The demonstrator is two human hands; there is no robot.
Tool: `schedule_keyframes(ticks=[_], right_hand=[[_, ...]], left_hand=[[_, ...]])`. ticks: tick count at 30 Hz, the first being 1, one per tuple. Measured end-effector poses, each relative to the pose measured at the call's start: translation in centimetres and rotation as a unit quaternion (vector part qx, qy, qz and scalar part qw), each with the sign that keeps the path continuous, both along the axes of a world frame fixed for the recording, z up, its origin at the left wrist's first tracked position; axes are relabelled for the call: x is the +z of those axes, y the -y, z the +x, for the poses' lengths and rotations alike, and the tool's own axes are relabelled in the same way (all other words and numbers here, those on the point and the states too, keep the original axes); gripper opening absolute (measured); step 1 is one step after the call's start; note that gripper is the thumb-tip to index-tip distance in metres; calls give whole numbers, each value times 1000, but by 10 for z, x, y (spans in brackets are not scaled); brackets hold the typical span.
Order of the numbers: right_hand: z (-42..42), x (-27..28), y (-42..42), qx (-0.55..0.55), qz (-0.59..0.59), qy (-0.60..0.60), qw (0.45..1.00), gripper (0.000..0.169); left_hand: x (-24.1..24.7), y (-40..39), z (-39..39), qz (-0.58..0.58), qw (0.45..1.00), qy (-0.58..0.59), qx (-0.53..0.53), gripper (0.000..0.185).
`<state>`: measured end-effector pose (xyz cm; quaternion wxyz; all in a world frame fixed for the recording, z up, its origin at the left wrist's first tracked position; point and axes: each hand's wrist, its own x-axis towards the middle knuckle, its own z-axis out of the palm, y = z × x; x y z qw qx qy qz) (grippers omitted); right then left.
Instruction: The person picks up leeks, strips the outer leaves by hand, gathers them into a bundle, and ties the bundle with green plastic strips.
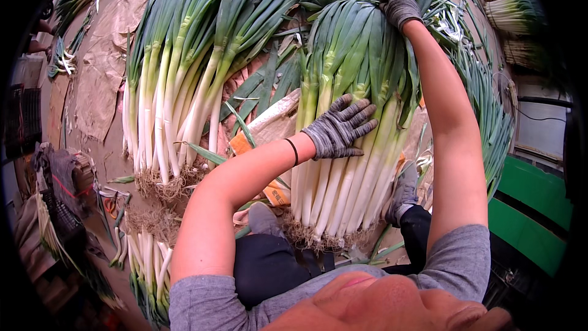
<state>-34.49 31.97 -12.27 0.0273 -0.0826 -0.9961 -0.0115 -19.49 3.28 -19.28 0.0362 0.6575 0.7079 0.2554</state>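
In front of me lies a thick bundle of long green onions (pixel 330 193), white stalks and hairy roots towards me. Its green leaves (pixel 342 32) are bent over at the far end. My left hand (pixel 342 126), in a grey striped knit glove, lies flat across the stalks with its fingers apart. At the far right of the bundle, my gloved right hand (pixel 400 7) has its fingers bent over the folded leaf tops; part of its grip is hidden. Under the bundle shows a white and orange woven sack (pixel 271 119), bearing writing.
A second pile of green onions (pixel 170 101) lies to the left, with more stalks (pixel 149 253) behind it near my left elbow. Green onions (pixel 487 101) line the right, beside a green panel (pixel 533 211). Orange-handled scissors (pixel 110 207) lie on the left floor.
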Motion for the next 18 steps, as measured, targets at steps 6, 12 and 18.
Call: schedule_keyframes(ticks=[6,12,18], right_hand=[[1,-9,-38,54,-115,-28,992,19],[2,5,8,67,66,-12,995,20],[0,-24,-31,-149,-61,-76,984,27]], left_hand=[[0,-3,-1,17,1000,-1,-4,69],[-4,1,0,16,1000,-3,7,68],[-2,-5,0,16,1000,-2,-9,67]])
